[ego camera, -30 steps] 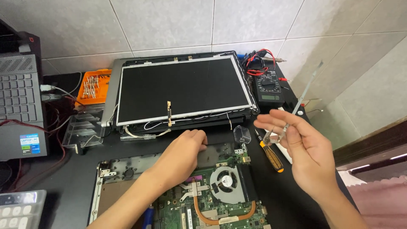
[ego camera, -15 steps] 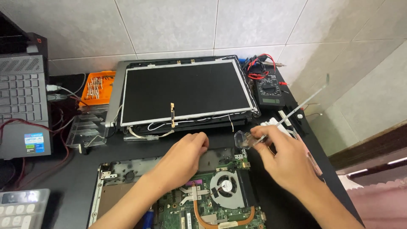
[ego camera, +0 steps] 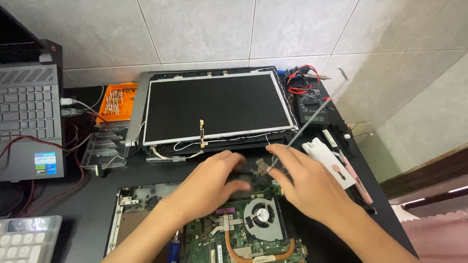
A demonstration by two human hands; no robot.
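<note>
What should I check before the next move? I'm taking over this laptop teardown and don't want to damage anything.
1. Left hand steadying the laptop base: ok, it rests on it.
2. Right hand grip on the thin tool: ok, pinched in the fingers.
3. Tool tip at the metal hinge bracket: cannot tell, fingers hide it.
4. Screen panel clear of the hands: ok, lying flat behind.
5. Cooling fan uncovered: ok.

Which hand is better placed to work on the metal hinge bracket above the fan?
Probably the right hand: it holds the thin tool, whose tip meets the hinge bracket. The left hand lies flat on the laptop base, steadying it.
</note>
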